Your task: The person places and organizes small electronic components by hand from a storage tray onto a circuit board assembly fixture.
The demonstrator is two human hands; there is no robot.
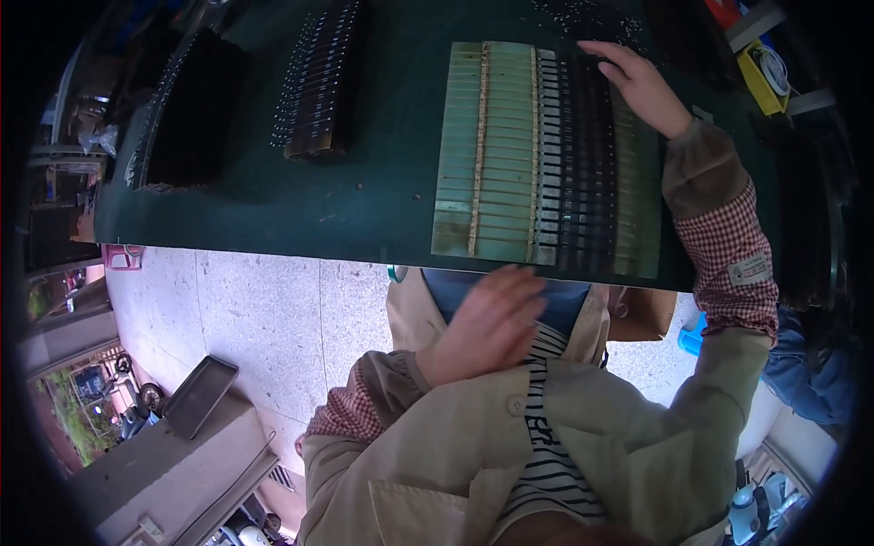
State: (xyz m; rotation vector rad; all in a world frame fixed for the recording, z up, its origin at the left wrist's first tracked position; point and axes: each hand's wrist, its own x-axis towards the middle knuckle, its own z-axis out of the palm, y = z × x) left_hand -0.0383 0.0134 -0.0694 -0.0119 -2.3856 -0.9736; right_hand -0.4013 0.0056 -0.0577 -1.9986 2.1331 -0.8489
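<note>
A pale green grooved board (505, 150) lies on the dark green table, close to its front edge. Across its right half run dark strips (583, 164) with rows of small metallic parts; their exact kind is too dim to tell. My right hand (637, 86) is over the far right corner of the board, fingers stretched out and thumb apart. Whether its fingertips touch the strips I cannot tell. My left hand (492, 318) hovers in front of my body, just short of the table edge. Motion smears its fingers, and no held object shows.
On the table (391, 209), a stack of dark pin-edged strips (319, 82) stands left of the board, with a larger dark stack (191, 109) farther left. Small loose pieces (592, 20) lie scattered at the back. A yellow bin (763, 77) sits at the far right.
</note>
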